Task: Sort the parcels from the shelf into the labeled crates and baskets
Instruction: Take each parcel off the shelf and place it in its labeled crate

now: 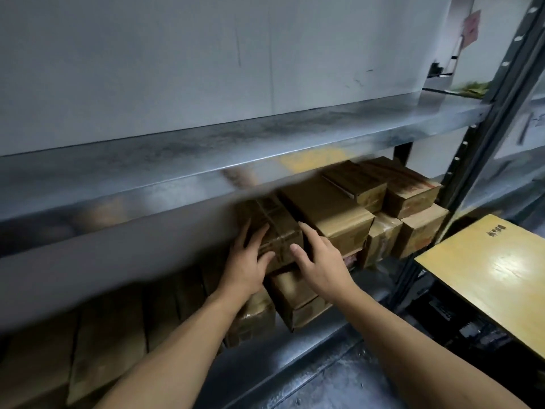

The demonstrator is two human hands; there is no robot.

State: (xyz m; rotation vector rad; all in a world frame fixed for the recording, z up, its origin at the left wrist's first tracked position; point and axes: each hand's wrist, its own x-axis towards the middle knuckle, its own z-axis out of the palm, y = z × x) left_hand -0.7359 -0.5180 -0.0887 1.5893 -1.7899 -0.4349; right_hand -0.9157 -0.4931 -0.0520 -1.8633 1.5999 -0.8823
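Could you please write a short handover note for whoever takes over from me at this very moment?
Left hand: open, fingers spread on the taped parcel.
Right hand: open, against the same parcel's right side.
Parcel rests atop a stack under the upper shelf board; other parcels sit beside it.
Done: unknown; no crates or baskets in view.
Left: pull it out and sort it, then the rest.
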